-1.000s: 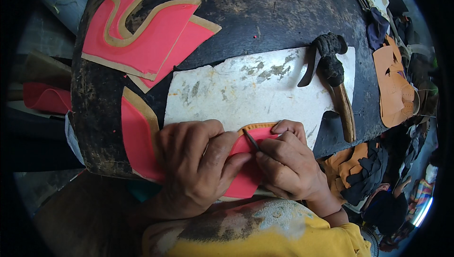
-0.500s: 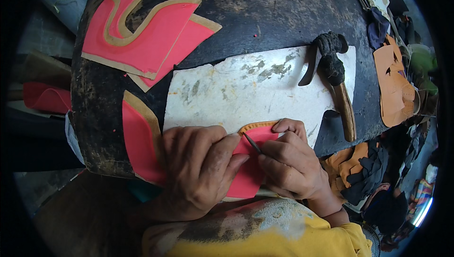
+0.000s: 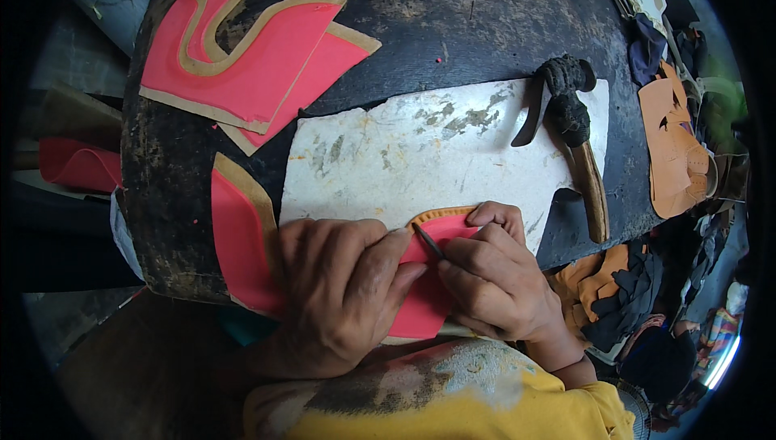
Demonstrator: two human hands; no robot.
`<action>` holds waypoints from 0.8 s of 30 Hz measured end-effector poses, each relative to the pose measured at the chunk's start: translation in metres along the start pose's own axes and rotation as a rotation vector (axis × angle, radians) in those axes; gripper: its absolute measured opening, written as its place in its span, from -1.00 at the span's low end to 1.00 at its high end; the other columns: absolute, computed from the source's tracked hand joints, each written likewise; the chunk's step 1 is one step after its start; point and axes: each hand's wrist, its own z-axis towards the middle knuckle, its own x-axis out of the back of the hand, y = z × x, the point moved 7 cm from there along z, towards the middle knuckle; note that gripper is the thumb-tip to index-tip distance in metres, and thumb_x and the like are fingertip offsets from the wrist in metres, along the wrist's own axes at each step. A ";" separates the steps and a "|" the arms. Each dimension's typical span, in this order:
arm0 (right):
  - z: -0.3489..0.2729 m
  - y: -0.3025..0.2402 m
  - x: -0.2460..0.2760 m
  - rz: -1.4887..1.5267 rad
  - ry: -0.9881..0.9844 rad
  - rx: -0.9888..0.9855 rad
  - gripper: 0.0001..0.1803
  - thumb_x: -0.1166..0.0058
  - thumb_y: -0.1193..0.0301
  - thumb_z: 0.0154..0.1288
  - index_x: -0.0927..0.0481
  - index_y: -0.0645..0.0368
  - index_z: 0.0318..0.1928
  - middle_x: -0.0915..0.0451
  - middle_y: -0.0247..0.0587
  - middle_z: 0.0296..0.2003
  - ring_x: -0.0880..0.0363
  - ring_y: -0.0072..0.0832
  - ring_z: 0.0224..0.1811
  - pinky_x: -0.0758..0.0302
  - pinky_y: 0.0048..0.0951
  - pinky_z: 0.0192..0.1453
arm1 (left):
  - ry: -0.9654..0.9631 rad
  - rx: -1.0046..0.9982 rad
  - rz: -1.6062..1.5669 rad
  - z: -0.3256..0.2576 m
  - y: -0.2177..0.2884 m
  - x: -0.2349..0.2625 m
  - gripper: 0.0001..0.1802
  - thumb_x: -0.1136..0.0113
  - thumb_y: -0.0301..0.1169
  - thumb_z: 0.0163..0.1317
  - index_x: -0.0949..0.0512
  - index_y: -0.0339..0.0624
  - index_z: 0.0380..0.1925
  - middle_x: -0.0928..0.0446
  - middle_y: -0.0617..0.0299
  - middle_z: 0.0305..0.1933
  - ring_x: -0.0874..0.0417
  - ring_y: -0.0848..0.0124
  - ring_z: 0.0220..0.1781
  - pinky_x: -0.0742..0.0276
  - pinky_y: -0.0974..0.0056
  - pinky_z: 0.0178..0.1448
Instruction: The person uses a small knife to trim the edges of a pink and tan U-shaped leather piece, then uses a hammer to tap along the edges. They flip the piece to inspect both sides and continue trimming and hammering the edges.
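pink tan-edged piece (image 3: 420,302), white slab (image 3: 420,149)

Slab (image 3: 453,149) lies centre on the round workbench (image 3: 485,27). Hammer (image 3: 575,129) on the slab's right end. Stacked cut pieces (image 3: 242,60) behind-left. Worked piece (image 3: 424,294) at slab's near edge, under both hands; another piece (image 3: 238,238) just left.

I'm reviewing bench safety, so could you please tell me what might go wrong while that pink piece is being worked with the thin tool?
The thin dark tool in the right hand points toward the left hand's fingertips pressing the pink piece; a slip might jab them. The piece overhangs the bench edge, so it could shift. The hammer lies close by and might get knocked.
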 end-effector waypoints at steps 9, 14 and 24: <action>0.001 0.000 0.000 -0.001 0.008 0.007 -0.80 -0.24 0.43 0.00 -0.52 0.14 -0.34 -0.55 -0.22 -0.23 -0.45 -0.36 -0.30 -0.43 -0.16 0.10 | 0.006 -0.053 0.082 -0.009 0.009 0.001 -0.55 -0.47 -0.47 0.01 -0.65 -0.28 -0.03 -0.51 0.18 -0.25 -0.52 0.24 -0.27 -0.30 0.05 -0.08; -0.001 0.002 0.002 0.054 0.034 0.038 -0.80 -0.25 0.43 0.06 -0.56 0.15 -0.28 -0.58 -0.20 -0.22 -0.45 -0.36 -0.31 -0.43 -0.13 0.11 | 0.005 -0.061 0.075 -0.009 0.010 0.001 -0.55 -0.45 -0.49 0.03 -0.65 -0.33 -0.01 -0.51 0.16 -0.25 -0.52 0.23 -0.28 -0.29 0.04 -0.08; -0.002 0.001 -0.001 0.045 -0.007 0.019 -0.81 -0.25 0.43 0.06 -0.54 0.15 -0.30 -0.56 -0.24 -0.24 -0.44 -0.37 -0.32 -0.41 -0.12 0.14 | -0.001 -0.053 0.065 -0.010 0.008 0.000 -0.55 -0.44 -0.49 0.06 -0.63 -0.33 0.01 -0.51 0.16 -0.24 -0.52 0.23 -0.26 -0.30 0.04 -0.05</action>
